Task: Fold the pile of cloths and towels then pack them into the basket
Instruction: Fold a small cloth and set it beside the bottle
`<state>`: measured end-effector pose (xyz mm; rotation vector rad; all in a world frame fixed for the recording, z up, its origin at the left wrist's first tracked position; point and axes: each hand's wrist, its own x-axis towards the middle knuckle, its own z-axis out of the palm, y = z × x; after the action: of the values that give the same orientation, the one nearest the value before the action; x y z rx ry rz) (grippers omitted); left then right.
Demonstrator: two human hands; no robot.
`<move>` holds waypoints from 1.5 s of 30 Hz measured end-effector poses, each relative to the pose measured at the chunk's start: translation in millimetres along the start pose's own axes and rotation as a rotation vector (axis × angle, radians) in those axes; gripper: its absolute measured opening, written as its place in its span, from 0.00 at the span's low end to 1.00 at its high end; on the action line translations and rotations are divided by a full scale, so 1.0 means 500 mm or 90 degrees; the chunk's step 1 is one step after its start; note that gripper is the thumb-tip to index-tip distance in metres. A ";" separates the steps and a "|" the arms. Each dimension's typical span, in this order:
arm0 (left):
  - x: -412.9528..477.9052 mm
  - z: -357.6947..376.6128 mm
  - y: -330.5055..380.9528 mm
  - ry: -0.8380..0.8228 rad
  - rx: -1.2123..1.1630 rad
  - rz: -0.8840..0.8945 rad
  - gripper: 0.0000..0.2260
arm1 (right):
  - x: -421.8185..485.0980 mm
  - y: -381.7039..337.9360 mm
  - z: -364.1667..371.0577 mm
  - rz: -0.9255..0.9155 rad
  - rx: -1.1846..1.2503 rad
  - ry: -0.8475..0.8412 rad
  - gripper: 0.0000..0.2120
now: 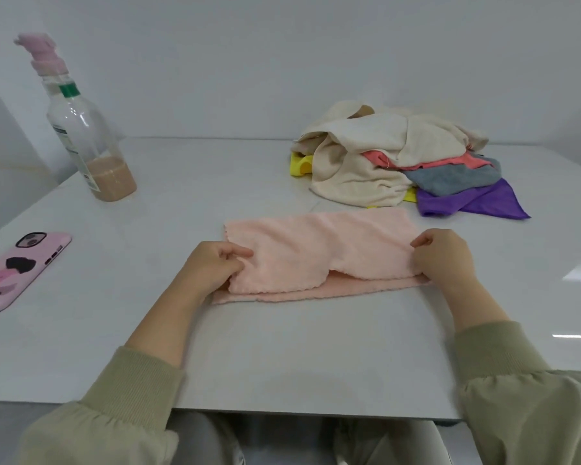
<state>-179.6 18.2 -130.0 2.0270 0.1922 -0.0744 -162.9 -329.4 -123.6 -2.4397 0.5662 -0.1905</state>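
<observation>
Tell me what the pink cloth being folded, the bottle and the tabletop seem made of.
The pink cloth: soft fleece or terry, matte, going by its fuzzy nap. The bottle: clear plastic or glass, unclear which; see-through with glints. The tabletop: hard, smooth, glossy, showing light reflections; stone or laminate, I cannot tell.

Left hand (pixel 212 266), right hand (pixel 445 255), fingers (pixel 423 242) curled.

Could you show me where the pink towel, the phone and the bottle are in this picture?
pink towel (pixel 316 250): head view, middle of its folded-over top layer.
phone (pixel 22 270): head view, middle of its pink case back.
bottle (pixel 83 135): head view, clear wall above the brownish liquid.
</observation>
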 end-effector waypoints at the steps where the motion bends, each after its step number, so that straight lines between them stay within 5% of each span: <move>1: 0.014 -0.001 0.000 0.028 0.009 0.006 0.15 | 0.005 -0.008 0.005 -0.004 -0.008 0.006 0.16; 6: 0.075 -0.004 0.016 0.176 -0.060 0.004 0.16 | 0.028 -0.042 0.032 -0.038 0.053 0.080 0.16; 12: 0.059 -0.001 0.006 0.171 -0.051 0.060 0.18 | 0.018 -0.041 0.010 -0.090 0.171 0.261 0.15; 17: 0.055 -0.017 0.008 0.096 -0.141 0.045 0.20 | 0.020 -0.021 0.011 -0.025 -0.062 0.061 0.16; 22: 0.034 -0.009 0.009 0.217 0.262 0.063 0.19 | 0.015 -0.029 0.014 -0.024 -0.114 0.026 0.13; 24: 0.033 0.003 0.004 0.275 0.418 0.177 0.17 | 0.011 -0.033 0.013 -0.030 -0.174 0.023 0.13; 26: 0.035 0.023 0.005 0.290 0.417 0.361 0.13 | 0.004 -0.041 0.012 -0.106 -0.255 0.097 0.12; 29: 0.019 0.068 0.021 0.125 0.312 0.505 0.09 | -0.024 -0.064 0.031 -0.338 -0.092 0.147 0.08; 32: 0.008 0.103 0.027 -0.008 0.308 0.499 0.13 | -0.072 -0.092 0.059 -0.423 0.034 -0.116 0.04; 34: 0.010 0.112 0.022 -0.014 0.327 0.509 0.13 | -0.084 -0.093 0.076 -0.478 -0.017 -0.190 0.05; 42: 0.010 0.111 0.022 -0.031 0.313 0.489 0.02 | -0.086 -0.093 0.084 -0.480 -0.013 -0.166 0.03; 45: 0.004 0.115 0.028 -0.019 0.329 0.474 0.08 | -0.086 -0.095 0.089 -0.466 0.002 -0.160 0.01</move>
<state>-173.4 -39.0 -143.5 2.4786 -0.6666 0.3452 -173.2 -252.4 -130.3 -2.5100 -0.4512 -0.1721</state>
